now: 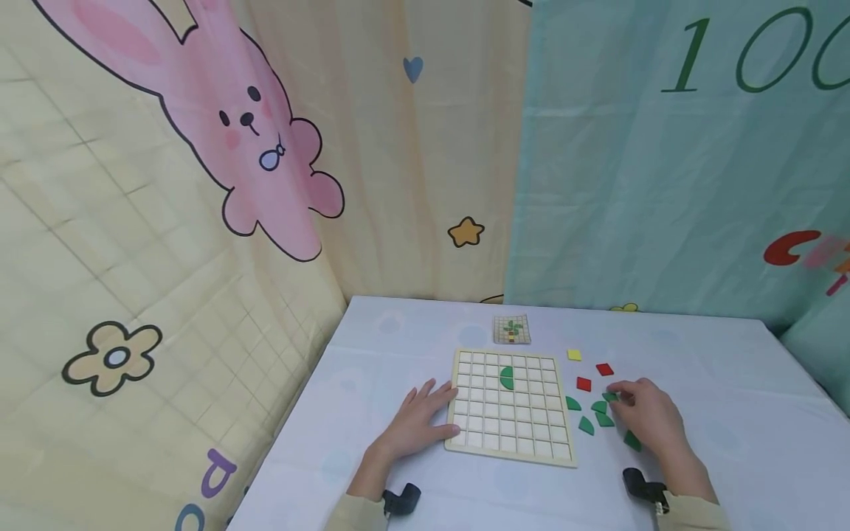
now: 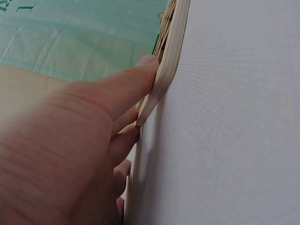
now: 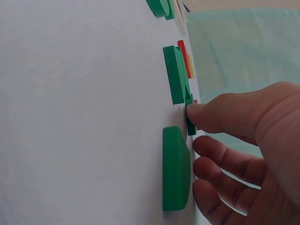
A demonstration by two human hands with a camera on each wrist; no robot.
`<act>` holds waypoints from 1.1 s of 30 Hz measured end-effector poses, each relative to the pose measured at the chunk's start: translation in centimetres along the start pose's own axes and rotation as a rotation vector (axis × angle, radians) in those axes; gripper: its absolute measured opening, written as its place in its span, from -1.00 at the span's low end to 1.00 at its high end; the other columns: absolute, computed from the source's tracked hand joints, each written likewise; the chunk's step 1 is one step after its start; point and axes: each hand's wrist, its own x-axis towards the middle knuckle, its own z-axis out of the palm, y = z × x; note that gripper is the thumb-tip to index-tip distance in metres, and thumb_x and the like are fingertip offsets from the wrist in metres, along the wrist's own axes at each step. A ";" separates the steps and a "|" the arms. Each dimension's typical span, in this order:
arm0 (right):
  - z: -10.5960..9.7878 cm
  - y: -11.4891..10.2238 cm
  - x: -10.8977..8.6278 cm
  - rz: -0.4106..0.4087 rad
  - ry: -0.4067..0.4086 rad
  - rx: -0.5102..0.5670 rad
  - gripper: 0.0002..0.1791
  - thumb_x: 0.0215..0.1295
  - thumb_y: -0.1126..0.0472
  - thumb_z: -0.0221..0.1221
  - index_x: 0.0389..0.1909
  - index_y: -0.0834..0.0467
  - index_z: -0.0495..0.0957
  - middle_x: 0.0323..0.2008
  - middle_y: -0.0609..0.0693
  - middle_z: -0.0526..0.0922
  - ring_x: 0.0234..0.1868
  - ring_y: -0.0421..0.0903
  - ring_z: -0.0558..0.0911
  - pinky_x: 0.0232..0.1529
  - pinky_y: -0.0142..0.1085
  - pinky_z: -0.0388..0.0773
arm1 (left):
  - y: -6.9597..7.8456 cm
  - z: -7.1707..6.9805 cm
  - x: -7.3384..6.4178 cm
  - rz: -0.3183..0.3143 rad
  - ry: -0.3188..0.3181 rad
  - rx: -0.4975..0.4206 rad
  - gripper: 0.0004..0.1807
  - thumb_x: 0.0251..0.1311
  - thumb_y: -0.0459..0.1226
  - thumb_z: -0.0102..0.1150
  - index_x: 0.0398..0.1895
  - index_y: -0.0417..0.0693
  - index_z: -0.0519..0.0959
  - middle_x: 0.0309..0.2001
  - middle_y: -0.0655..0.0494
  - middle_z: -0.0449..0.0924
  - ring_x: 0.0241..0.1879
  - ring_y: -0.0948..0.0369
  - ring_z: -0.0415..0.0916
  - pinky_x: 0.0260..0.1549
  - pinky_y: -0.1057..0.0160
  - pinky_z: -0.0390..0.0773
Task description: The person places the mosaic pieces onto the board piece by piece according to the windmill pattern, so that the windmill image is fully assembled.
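Observation:
A wooden grid board [image 1: 513, 446] with white squares lies on the table, and two green quarter-circle pieces [image 1: 507, 378] sit on it, forming a half circle. My left hand [image 1: 420, 419] rests at the board's left edge with extended fingers; in the left wrist view the thumb [image 2: 136, 79] touches the board's rim [image 2: 169, 61]. Right of the board, my right hand [image 1: 647, 413] pinches a green quarter-circle piece [image 1: 610, 397] between thumb and index finger. In the right wrist view the thumb partly covers that piece [image 3: 190, 123]; the other fingers are bent near the table.
Several loose green quarter-circle pieces [image 1: 586, 425] lie between the board and my right hand, one [image 1: 632, 441] beside the palm. Two red squares [image 1: 584, 384] and a yellow square [image 1: 574, 355] lie farther back. A small pattern card [image 1: 512, 330] lies behind the board.

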 end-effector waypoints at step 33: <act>0.1 0.0 -0.4 0.031 0.012 0.078 -0.82 0.24 0.36 0.34 -0.16 0.28 0.61 -0.29 0.14 0.59 -0.27 0.07 0.47 -0.31 -0.15 0.60 | 0.0 0.0 -0.1 -0.003 0.006 -0.009 -0.21 0.28 0.17 0.19 0.54 0.19 0.28 0.54 0.24 0.15 0.58 0.04 -0.19 0.50 -0.12 -0.25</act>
